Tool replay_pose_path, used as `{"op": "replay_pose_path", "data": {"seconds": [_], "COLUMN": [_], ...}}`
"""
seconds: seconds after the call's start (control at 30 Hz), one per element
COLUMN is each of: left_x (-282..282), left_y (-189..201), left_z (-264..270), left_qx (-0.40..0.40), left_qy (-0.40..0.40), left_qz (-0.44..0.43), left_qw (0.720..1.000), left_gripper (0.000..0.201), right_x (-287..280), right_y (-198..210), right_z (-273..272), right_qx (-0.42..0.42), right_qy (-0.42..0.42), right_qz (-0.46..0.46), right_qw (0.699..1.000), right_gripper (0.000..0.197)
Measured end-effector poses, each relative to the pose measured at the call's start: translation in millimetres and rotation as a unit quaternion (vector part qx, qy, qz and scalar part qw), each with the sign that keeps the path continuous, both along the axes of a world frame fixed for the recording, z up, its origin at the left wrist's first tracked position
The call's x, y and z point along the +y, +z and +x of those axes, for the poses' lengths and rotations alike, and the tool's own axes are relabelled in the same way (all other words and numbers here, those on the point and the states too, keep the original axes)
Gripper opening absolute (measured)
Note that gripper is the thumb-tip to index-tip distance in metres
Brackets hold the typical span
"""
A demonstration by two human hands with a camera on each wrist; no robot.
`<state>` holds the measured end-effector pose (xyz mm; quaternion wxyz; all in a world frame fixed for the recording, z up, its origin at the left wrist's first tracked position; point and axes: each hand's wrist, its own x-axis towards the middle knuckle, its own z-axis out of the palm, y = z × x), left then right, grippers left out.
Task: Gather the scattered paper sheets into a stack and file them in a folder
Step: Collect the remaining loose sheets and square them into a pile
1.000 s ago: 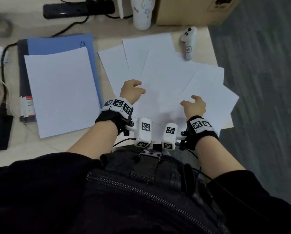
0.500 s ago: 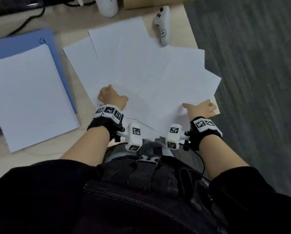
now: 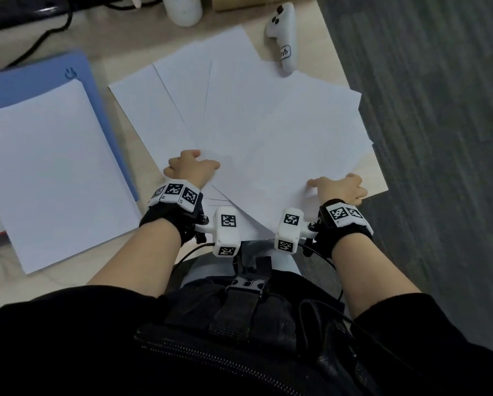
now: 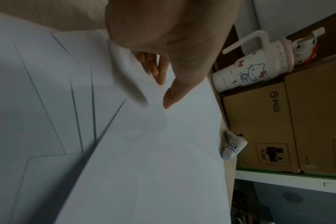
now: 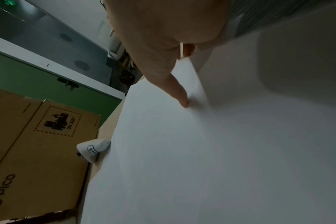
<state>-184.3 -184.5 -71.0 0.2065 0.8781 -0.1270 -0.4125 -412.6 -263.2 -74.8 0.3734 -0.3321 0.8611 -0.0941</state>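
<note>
Several white paper sheets [image 3: 268,124] lie fanned out on the wooden table in front of me. My left hand [image 3: 192,167] holds the fan's near left edge; in the left wrist view its thumb [image 4: 169,98] presses on top of the sheets [image 4: 144,151] and its fingers curl under a raised edge. At the fan's near right corner my right hand [image 3: 338,187] pinches the sheets [image 5: 201,151], thumb [image 5: 182,97] on top and fingers beneath. A blue folder [image 3: 39,72] lies at the left with a white sheet [image 3: 48,172] on it.
A white controller [image 3: 282,35] lies just beyond the fan, touching its far edge. Behind it stand a white cup [image 3: 184,10] and a cardboard box [image 4: 278,128]. A black cable [image 3: 39,38] runs at the far left. The table's right edge [image 3: 376,178] borders grey carpet [image 3: 439,138].
Both hands have slid apart from the middle of the fan to its near left and right edges and taken hold there. The rightmost sheets have shifted inward from the table's edge.
</note>
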Motion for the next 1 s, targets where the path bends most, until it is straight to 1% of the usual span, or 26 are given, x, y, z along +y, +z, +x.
{"op": "replay_pose_path", "data": {"seconds": [0.07,0.13,0.2,0.3,0.33,0.4,0.43,0.5,0.53,0.57,0.63,0.67,0.7,0.77,0.83,0.9,0.97,1.0], "left_x": [0.9,1.1,-0.4,-1.8,-1.5,-0.9,0.3,5.0,8.1,11.9,21.4,26.8,32.0,40.2,43.8,44.5,44.2,42.9], "left_y": [1.0,2.2,5.6,13.3,14.1,13.4,11.9,8.8,6.1,1.4,-1.7,-2.5,-4.4,-4.2,-9.5,-10.7,-9.9,-8.1], "left_z": [1.0,0.9,-0.8,-7.2,-9.0,-10.3,-9.5,-5.6,-2.5,1.4,7.8,11.1,14.5,20.0,25.4,30.5,34.1,36.1], "left_qx": [0.018,0.027,0.060,0.120,0.120,0.105,0.099,0.101,0.093,0.074,0.030,0.013,0.004,0.008,0.007,-0.007,-0.031,-0.040], "left_qy": [-0.003,0.007,0.043,0.106,0.106,0.076,0.047,0.000,-0.008,-0.007,-0.004,-0.002,-0.005,-0.029,-0.062,-0.080,-0.065,-0.050], "left_qz": [0.004,-0.008,-0.064,-0.157,-0.173,-0.186,-0.185,-0.174,-0.160,-0.143,-0.098,-0.078,-0.058,-0.022,0.001,0.004,-0.006,-0.007], "left_qw": [1.000,1.000,0.995,0.975,0.972,0.974,0.977,0.980,0.983,0.987,0.995,0.997,0.998,0.999,0.998,0.997,0.997,0.998], "left_gripper": [0.052,0.050,0.046,0.040,0.039,0.041,0.040,0.025,0.021,0.024,0.032,0.038,0.042,0.044,0.041,0.037,0.027,0.014], "right_x": [2.9,6.3,9.2,15.1,17.6,22.7,25.2,29.8,31.3,32.8,34.1,34.0,34.0,32.3,31.6,28.9,25.5,24.1], "right_y": [1.9,4.8,5.7,6.9,7.4,5.9,5.3,3.8,2.8,1.4,2.0,2.1,2.9,2.6,4.3,4.9,4.6,4.3], "right_z": [1.3,3.4,4.9,5.8,5.9,5.0,5.0,4.3,3.0,1.9,3.2,6.0,10.0,19.0,29.0,36.4,41.8,44.4], "right_qx": [-0.053,-0.093,-0.120,-0.133,-0.136,-0.139,-0.137,-0.132,-0.133,-0.135,-0.129,-0.124,-0.122,-0.118,-0.111,-0.113,-0.117,-0.115], "right_qy": [-0.035,-0.053,-0.057,-0.056,-0.055,-0.043,-0.036,-0.017,-0.008,0.003,0.025,0.037,0.049,0.072,0.099,0.118,0.128,0.130], "right_qz": [-0.021,-0.033,-0.040,-0.055,-0.061,-0.067,-0.068,-0.061,-0.051,-0.038,-0.019,-0.020,-0.028,-0.057,-0.079,-0.099,-0.115,-0.120], "right_qw": [0.998,0.994,0.990,0.988,0.987,0.987,0.988,0.989,0.990,0.990,0.991,0.991,0.991,0.989,0.986,0.982,0.978,0.978], "right_gripper": [0.074,0.072,0.070,0.068,0.067,0.064,0.062,0.059,0.055,0.049,0.026,0.023,0.026,0.019,0.032,0.036,0.035,0.034]}}
